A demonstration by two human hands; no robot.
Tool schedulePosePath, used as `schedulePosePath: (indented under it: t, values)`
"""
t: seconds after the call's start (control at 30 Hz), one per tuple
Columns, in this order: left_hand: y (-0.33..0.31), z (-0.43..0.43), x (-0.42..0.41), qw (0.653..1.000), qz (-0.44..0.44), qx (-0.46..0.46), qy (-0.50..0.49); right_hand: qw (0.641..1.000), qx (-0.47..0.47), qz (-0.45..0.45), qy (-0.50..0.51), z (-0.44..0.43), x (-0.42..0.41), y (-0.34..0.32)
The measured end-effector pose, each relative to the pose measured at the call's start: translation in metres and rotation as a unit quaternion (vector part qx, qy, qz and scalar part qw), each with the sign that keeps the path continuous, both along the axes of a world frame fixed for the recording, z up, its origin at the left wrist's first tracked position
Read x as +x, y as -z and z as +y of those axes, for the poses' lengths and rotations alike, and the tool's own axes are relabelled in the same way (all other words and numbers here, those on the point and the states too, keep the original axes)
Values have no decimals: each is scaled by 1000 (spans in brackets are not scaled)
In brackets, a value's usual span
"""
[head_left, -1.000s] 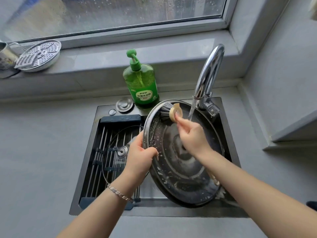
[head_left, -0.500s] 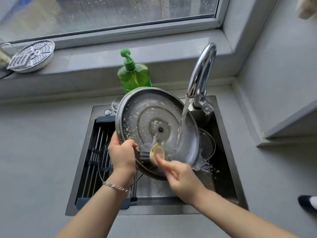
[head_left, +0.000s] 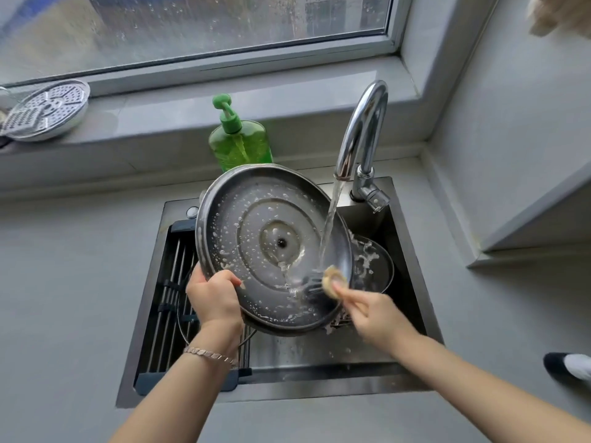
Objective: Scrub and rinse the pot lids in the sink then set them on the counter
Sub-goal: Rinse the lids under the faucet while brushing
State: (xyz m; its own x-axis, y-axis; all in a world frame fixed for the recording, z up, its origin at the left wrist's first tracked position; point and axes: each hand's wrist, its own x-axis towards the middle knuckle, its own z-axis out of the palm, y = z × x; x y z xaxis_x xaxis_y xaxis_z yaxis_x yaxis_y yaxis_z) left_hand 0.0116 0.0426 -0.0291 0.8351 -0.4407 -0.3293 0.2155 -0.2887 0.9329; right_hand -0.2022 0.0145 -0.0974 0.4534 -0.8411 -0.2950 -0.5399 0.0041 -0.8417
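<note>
1. My left hand grips the lower left rim of a large stainless-steel pot lid. The thumb curls over onto the inner face and the fingers are hidden behind it. A chain bracelet sits on that wrist.
2. I hold the steel lid up over the sink, tilted, with its hollow underside turned toward me. Suds and droplets dot that face. Its top edge covers the lower part of a green dish-soap pump bottle standing behind the sink.
3. My right hand pinches the round wooden head of a dish brush, and the dark bristles press against the lower right of the lid's inner face. Hand and brush are blurred, so I cannot tell exactly how each finger lies.
4. The chrome gooseneck faucet is running. Its stream of water lands on the right side of the steel lid, just above the brush.
5. A sudsy glass lid sits in the basin behind and to the right of the steel lid, partly hidden by it.
6. A roll-up rack spans the left part of the sink. A second glass lid lies on it beneath my left hand, with little more than its rim showing.
7. The grey tabletop surrounds the sink. A round perforated metal plate leans on the windowsill at far left, below a rain-spotted window.
</note>
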Motion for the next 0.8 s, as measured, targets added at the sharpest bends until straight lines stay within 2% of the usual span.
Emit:
schedulePosePath:
  t: [0.1,0.17,0.23,0.3,0.37,0.47,0.57,0.7,0.8]
  values:
    - [-5,4,6,1000,16,16,11,989,13,16,145,-21,-22,5]
    - [-2,10,11,997,58,42,14,966,34,19,257,-35,-33,7]
    - [4,16,14,991,114,62,38,934,104,-8,342,-50,-40,5]
    - [13,19,12,981,164,80,71,911,184,-57,365,-57,-44,3]
    - [25,20,9,966,224,88,95,911,202,-49,356,-58,-48,-2]
    - [45,22,5,941,298,111,119,926,150,-4,348,-58,-61,-6]
    - [58,23,-5,917,341,155,141,944,30,61,324,-60,-72,-15]
    - [64,20,-23,889,395,158,171,957,-78,45,275,-66,-78,-39]
    - [64,12,-33,876,425,151,171,955,-113,65,267,-66,-79,-53]
